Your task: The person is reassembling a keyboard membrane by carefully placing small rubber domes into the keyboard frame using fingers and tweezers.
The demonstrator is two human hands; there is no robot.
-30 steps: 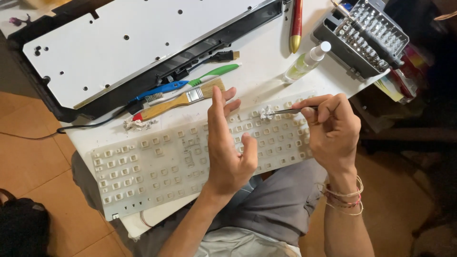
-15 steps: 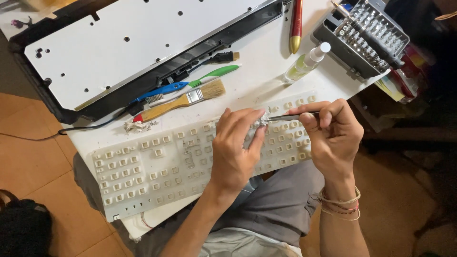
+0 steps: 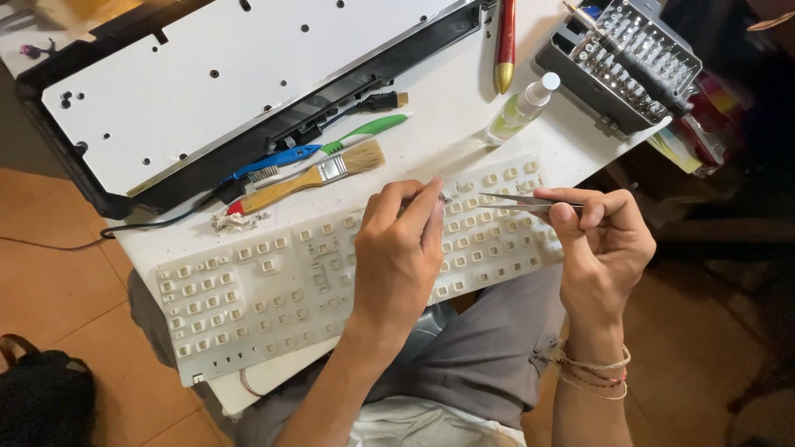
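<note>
The left hand [image 3: 397, 257] rests on the middle of the white keyboard frame [image 3: 273, 290], fingers curled and fingertips pressed together near the frame's far edge; whether they pinch anything I cannot tell; the right hand [image 3: 600, 240] pinches a pair of tweezers [image 3: 517, 199], whose tips point at the left fingertips; the frame lies along the near edge of the white table [image 3: 464, 108], overhanging the person's lap; just beyond it lie a paintbrush [image 3: 310, 178], a blue toothbrush [image 3: 269, 161] and a green toothbrush [image 3: 368, 130], with a small pile of fluff [image 3: 234, 221] beside the brush handle; the black keyboard case [image 3: 224, 91] fills the far left corner; a small clear bottle [image 3: 522, 108], a red pen [image 3: 504, 41] and a screwdriver bit set [image 3: 625, 62] sit toward the far right corner.
</note>
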